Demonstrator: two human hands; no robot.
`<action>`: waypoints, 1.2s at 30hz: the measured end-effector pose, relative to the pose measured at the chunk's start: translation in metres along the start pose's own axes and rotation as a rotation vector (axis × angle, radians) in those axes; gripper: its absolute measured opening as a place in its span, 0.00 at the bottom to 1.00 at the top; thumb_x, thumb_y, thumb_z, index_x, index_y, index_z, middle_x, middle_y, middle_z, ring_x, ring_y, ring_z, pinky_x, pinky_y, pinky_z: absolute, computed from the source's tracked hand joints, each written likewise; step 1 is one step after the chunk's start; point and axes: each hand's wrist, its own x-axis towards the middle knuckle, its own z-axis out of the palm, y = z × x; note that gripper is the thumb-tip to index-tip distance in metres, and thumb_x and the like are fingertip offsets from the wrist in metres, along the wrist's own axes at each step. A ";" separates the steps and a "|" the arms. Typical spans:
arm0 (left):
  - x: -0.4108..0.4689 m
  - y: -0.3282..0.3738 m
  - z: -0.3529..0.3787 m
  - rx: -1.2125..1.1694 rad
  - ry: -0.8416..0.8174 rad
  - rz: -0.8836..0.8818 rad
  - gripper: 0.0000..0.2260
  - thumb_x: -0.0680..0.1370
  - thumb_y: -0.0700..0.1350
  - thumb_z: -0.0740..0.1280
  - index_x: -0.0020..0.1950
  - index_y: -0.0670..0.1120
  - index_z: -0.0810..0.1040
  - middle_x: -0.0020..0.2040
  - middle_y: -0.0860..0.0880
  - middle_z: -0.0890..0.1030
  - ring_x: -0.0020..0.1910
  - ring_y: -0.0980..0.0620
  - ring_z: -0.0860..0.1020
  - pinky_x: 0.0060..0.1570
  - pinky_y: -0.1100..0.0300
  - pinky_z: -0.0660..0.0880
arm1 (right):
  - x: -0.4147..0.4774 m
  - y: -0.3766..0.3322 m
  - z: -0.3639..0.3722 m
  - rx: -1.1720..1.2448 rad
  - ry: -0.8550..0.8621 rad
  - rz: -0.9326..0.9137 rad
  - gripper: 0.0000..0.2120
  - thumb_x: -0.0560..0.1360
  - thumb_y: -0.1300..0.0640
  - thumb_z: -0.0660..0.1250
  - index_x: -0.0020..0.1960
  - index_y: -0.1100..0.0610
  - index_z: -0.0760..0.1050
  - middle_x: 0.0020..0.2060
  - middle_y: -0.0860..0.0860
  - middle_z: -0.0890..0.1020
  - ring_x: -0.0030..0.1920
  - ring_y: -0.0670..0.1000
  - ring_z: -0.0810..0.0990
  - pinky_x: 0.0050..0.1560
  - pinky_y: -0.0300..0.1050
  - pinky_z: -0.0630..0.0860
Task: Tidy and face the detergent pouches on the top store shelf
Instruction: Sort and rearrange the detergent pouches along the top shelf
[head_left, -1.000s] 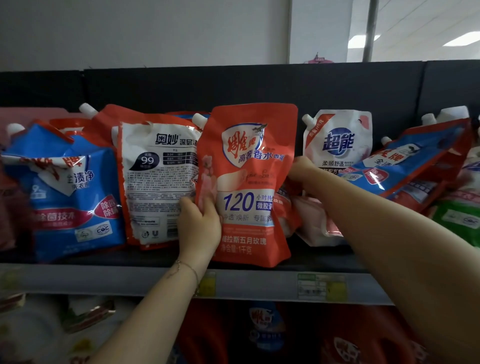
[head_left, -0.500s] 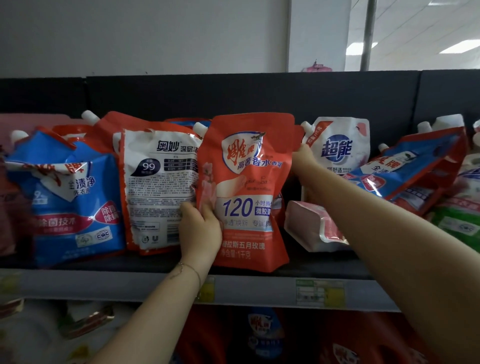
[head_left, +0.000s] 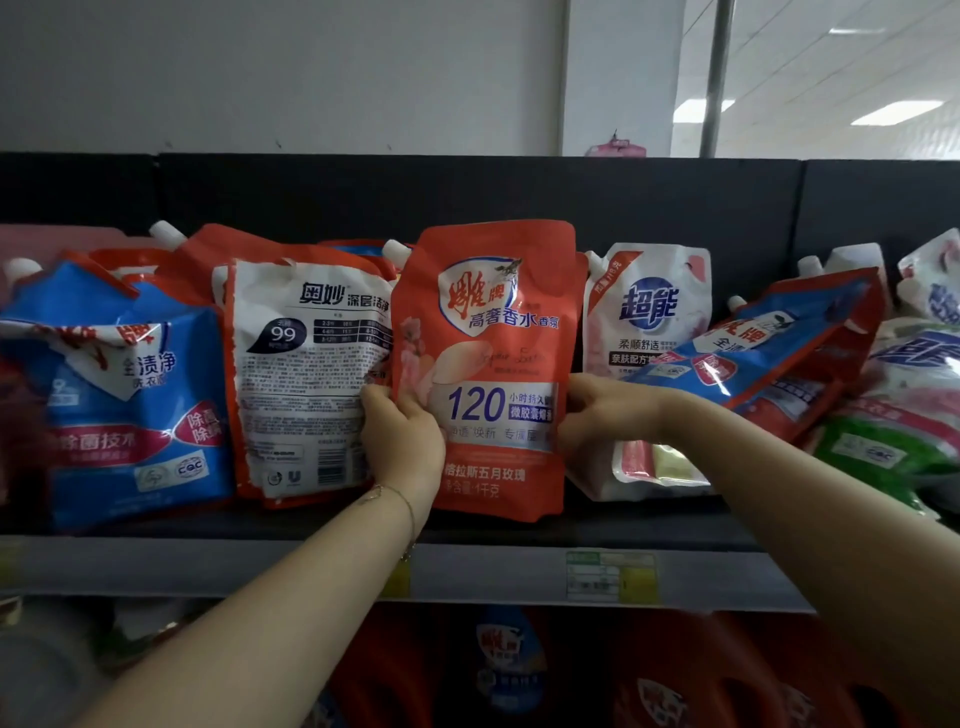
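On the dark top shelf (head_left: 311, 566), an orange-red soft plastic detergent pouch (head_left: 488, 364) stands upright, front outward. Against its left side a white-backed red pouch (head_left: 306, 374) shows its back, with a slumped blue pouch (head_left: 119, 395) beyond. Behind on the right stands a white pouch with blue logo (head_left: 649, 312); a blue-and-red pouch (head_left: 779, 343) leans tilted above the right forearm. The left hand (head_left: 402, 436) pinches the orange-red pouch's left edge, thumb in front; the right hand (head_left: 597, 415) curls round its right edge.
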 end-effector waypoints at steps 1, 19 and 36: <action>-0.001 0.001 0.002 -0.019 0.006 0.007 0.05 0.82 0.44 0.53 0.51 0.44 0.66 0.45 0.45 0.76 0.42 0.46 0.77 0.41 0.53 0.75 | -0.005 -0.003 -0.001 0.084 -0.051 0.005 0.22 0.68 0.62 0.70 0.60 0.51 0.72 0.54 0.47 0.82 0.55 0.47 0.81 0.49 0.38 0.78; 0.011 0.024 -0.001 0.400 -0.237 0.169 0.21 0.75 0.40 0.66 0.65 0.38 0.63 0.65 0.38 0.71 0.63 0.38 0.70 0.62 0.46 0.71 | 0.012 0.003 0.033 -0.375 0.557 0.173 0.40 0.60 0.39 0.77 0.66 0.50 0.66 0.58 0.47 0.79 0.56 0.51 0.78 0.56 0.53 0.78; -0.062 0.038 0.034 0.339 -0.683 0.951 0.02 0.76 0.41 0.64 0.47 0.46 0.72 0.44 0.51 0.74 0.42 0.52 0.74 0.39 0.55 0.73 | -0.103 0.058 0.031 -0.241 0.968 0.240 0.08 0.71 0.52 0.72 0.47 0.52 0.75 0.43 0.49 0.79 0.45 0.50 0.78 0.47 0.48 0.76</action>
